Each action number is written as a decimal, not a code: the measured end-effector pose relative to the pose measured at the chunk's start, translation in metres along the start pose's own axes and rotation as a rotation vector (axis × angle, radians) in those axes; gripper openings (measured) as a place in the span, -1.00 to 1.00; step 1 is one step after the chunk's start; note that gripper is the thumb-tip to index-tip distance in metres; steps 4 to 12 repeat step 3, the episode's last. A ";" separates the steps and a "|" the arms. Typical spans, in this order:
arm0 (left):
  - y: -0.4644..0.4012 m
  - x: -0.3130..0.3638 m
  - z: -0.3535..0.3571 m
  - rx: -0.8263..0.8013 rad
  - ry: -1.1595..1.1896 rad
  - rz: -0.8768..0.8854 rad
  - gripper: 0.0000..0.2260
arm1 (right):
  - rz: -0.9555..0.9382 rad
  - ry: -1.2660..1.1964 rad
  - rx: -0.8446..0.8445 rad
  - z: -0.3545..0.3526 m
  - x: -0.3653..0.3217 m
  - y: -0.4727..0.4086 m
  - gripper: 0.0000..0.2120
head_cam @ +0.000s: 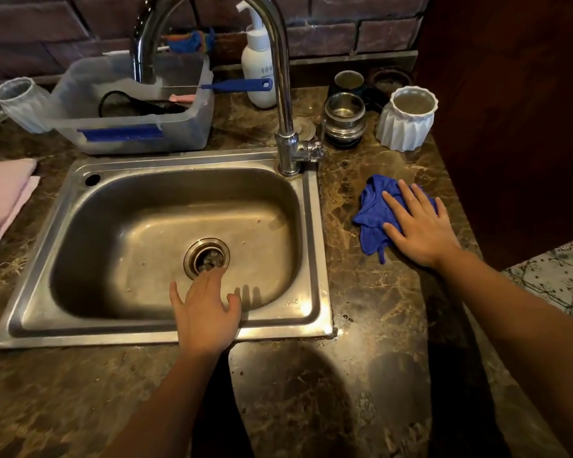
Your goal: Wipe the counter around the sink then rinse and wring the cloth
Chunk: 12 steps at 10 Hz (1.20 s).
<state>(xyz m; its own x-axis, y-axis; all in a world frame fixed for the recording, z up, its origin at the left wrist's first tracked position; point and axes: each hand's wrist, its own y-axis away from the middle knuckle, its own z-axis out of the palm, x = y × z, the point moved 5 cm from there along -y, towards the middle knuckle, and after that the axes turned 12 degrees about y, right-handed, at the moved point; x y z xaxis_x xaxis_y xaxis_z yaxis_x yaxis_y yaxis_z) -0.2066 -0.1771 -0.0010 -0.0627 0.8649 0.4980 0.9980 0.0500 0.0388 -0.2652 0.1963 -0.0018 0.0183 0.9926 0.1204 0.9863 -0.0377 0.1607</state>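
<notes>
Most of the job seems left: we press the blue cloth (372, 214) flat-fingered with our right hand (417, 226) on the bench (377, 292) right of the sink (311, 206), left hand (205, 309) spread empty on its front rim, rinsing and wringing undone.

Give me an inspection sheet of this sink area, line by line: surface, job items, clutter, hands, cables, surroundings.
Surface: brown marbled stone counter, a few small droplets by the sink's front right corner.
Job's things: crumpled blue cloth on the counter right of the stainless steel sink; basin dry-looking, debris in the drain; chrome gooseneck tap not running.
Clutter: clear plastic tub holding brushes, white pump bottle, steel cups, white ribbed pot, folded pink towel.
Hands: right hand flat on the cloth; left hand open, over the sink's front rim.
Cables: nothing seen.
Surroundings: dark brick backsplash, patterned floor tiles at right.
</notes>
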 end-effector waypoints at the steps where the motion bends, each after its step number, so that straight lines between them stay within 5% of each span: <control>1: -0.001 -0.001 0.001 0.007 0.002 0.003 -0.59 | 0.033 -0.025 -0.017 -0.003 -0.008 -0.005 -0.44; 3: 0.021 0.003 -0.024 -0.002 0.057 0.041 -0.58 | 0.239 -0.152 0.249 -0.063 -0.047 0.077 -0.52; 12: 0.021 0.003 -0.024 -0.002 0.057 0.041 -0.58 | 0.239 -0.152 0.249 -0.063 -0.047 0.077 -0.52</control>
